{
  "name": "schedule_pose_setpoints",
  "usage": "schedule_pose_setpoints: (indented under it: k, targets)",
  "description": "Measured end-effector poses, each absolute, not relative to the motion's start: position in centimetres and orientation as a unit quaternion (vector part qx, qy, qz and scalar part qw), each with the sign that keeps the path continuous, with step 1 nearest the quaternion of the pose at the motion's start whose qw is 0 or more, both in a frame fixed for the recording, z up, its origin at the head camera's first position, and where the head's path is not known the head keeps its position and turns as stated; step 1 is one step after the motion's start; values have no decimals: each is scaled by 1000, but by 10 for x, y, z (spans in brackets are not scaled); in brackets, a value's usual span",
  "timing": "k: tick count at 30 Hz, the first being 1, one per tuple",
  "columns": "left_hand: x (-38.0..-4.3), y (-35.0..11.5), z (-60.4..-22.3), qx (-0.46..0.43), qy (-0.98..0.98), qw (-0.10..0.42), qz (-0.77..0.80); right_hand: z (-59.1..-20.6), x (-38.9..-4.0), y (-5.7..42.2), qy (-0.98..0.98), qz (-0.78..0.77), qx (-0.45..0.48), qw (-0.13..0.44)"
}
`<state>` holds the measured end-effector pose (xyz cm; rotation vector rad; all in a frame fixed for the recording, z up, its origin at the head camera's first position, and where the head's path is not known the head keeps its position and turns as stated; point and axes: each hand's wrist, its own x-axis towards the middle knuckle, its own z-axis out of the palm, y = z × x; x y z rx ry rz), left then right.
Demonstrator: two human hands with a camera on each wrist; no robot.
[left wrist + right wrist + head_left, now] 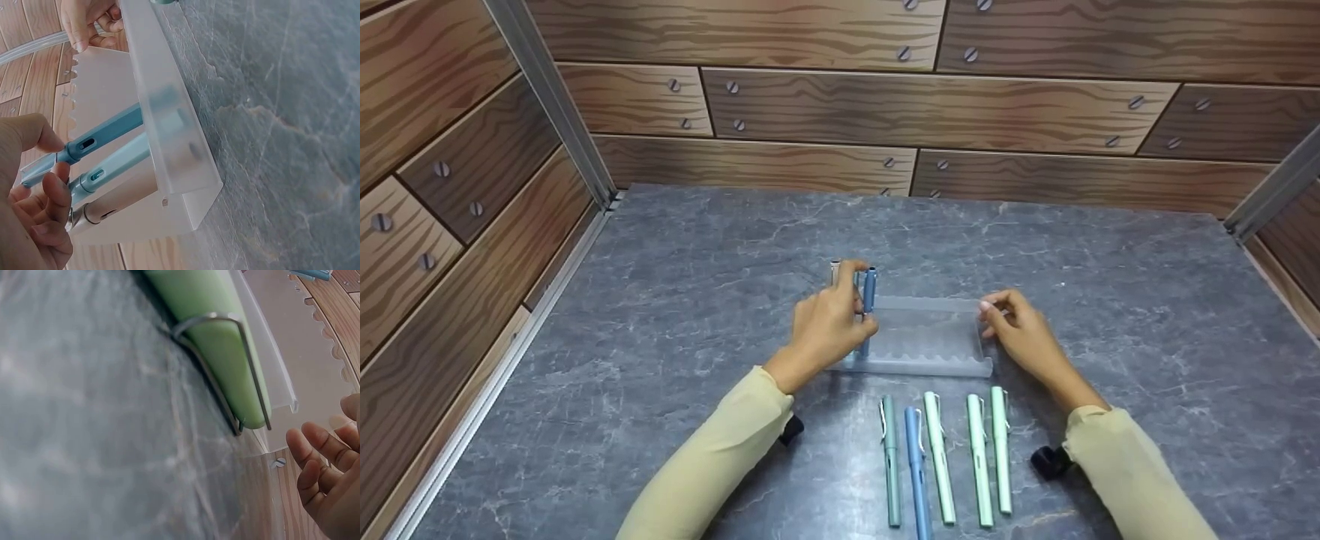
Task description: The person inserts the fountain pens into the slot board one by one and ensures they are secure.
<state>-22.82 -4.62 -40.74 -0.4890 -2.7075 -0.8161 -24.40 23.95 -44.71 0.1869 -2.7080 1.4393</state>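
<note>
Frosted plastic rack (930,330) with notched edges sits on a grey marbled surface (697,300). So the left hand (831,319) is over one end, pinching a slim blue pen (870,289), with a pale aqua pen (115,163) and a beige pen (126,197) right beside its grip. The right hand (1020,330) has the far corner pinched, and five loose green and blue pens (940,457) lie nearer than either hand.

Pale yellow sleeves (720,442), lightly creased; beside each, a small black piece (1050,462), probably a camera.
</note>
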Motion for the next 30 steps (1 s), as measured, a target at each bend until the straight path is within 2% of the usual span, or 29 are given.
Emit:
schedule_pose_setpoints:
  k: [30]
  targets:
    - [-232,-46,-401,-138,-959,103,-223,-449,-244,243,-883,462,72,36]
